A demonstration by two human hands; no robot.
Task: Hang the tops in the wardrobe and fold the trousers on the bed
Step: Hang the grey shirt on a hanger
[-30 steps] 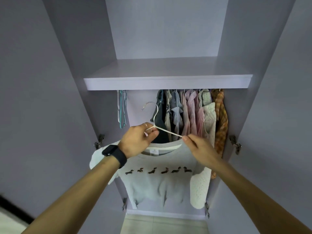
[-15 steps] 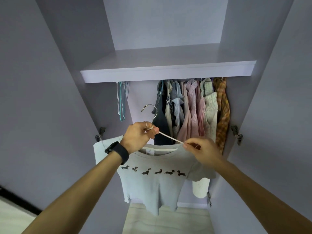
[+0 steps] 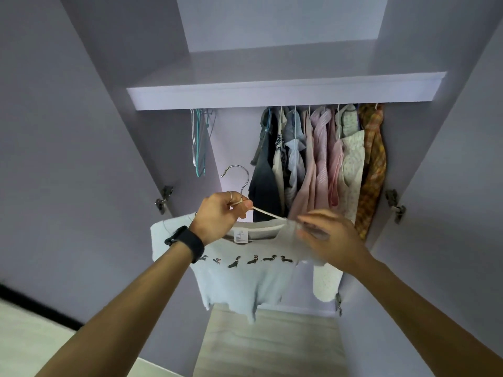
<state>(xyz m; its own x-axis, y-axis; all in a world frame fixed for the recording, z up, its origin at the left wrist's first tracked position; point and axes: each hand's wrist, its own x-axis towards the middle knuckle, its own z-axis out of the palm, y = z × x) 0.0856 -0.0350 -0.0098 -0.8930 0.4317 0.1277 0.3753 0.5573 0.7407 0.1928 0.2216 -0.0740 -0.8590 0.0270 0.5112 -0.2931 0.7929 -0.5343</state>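
- The grey T-shirt [image 3: 245, 278] could slip off the hanger [image 3: 268, 213]. Its right shoulder looks only half seated, and tilting the hanger on the lift would shed it.
- The hook could miss the rail, which is hidden behind the front edge of the shelf [image 3: 272, 96]. The free gap lies between the empty hangers [image 3: 198, 142] and the hung clothes [image 3: 318, 164].
- Left hand [image 3: 217, 216]: fingers [image 3: 239, 206] curled tight round the hanger neck, just under the hook.
- Right hand [image 3: 332, 238], blurred: fingers [image 3: 307, 221] seem pinched on the T-shirt's shoulder.
- The T-shirt hangs in the air before the open wardrobe [image 3: 234, 137], below the shelf.
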